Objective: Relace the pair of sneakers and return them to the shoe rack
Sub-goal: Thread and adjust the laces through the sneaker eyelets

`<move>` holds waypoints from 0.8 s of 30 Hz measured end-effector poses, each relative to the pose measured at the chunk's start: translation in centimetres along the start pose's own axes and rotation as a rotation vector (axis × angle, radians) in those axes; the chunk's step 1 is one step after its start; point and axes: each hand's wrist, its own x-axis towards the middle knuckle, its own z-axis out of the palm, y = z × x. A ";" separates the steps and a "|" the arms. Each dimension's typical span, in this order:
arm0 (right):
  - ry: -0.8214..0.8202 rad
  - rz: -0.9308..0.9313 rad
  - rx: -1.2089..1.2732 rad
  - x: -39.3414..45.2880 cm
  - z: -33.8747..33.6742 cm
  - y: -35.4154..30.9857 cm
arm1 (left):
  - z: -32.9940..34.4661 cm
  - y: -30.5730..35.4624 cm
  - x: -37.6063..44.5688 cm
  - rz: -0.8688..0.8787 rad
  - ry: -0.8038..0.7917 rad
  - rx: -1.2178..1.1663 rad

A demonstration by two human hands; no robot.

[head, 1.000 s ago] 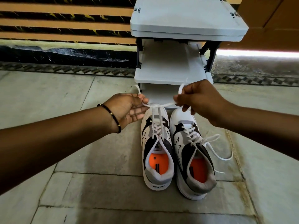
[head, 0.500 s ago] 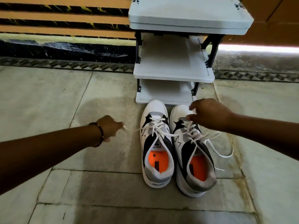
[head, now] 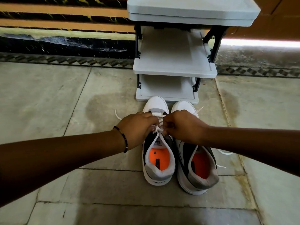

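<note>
Two white, black and grey sneakers with orange insoles stand side by side on the stone floor, toes toward the rack. My left hand (head: 138,127) and my right hand (head: 183,126) meet over the tongue of the left sneaker (head: 158,169), each pinching its white lace (head: 156,129) near the top eyelets. The right sneaker (head: 197,172) stands untouched, partly under my right wrist, with loose lace ends (head: 224,152) trailing on the floor to its right. The grey three-tier shoe rack (head: 174,70) stands just beyond the toes, its shelves bare.
A wall with orange and black stripes and a black skirting runs behind the rack. Patterned border tiles cross the floor at the rack's base. Open stone floor lies left, right and in front of the sneakers.
Both hands came down from a raised, spread pull on the lace, moved apart briefly, then closed together over the left sneaker's upper eyelets. The view dipped slightly.
</note>
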 end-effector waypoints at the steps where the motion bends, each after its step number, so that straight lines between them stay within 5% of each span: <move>1: 0.005 -0.003 -0.006 -0.3 -0.2 0.1 | -0.2 0.0 0.0 0.005 0.003 0.018; 8: -0.021 0.046 -0.151 -2.1 -1.9 1.5 | -1.3 -2.3 -1.4 0.227 0.060 0.218; 13: -0.116 0.000 -0.345 -1.6 -1.8 2.3 | -1.4 -2.4 -1.5 0.219 -0.007 0.260; 24: -0.252 -0.076 -0.363 -1.4 -2.9 0.6 | -1.8 -3.6 -1.6 0.184 -0.066 0.275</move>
